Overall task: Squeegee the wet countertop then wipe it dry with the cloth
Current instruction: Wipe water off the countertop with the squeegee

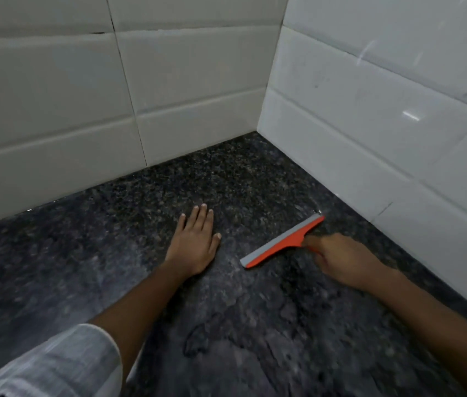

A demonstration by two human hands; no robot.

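Right grip (338, 257): fingers curled round the handle of the squeegee (282, 242), handle itself mostly hidden in the fist. Left grip (195, 242): released, palm flat and fingers spread on the worktop (111, 239), holding nothing, well left of the blade.

Head view. Squeegee lies low on the dark speckled worktop, right of centre, blade running diagonally from near-left to far-right, its far tip close to the right tiled wall (369, 116). Orange body, grey rubber edge turned to the far-left side.

Handling, as judged: light plastic tool, stiff body, soft flexible lip; needs even downward pressure to clear water. Best held where it is held now, at the short handle behind the blade's middle. Wet stone is likely slick, so the flat left palm may slide if leaned on.

Surroundings: back tiled wall (54, 110) and right wall meet in a far corner, limiting any stroke that way. Left palm lies in the path of a leftward pull. Patchy wet film shows on the near worktop. No cloth in sight.
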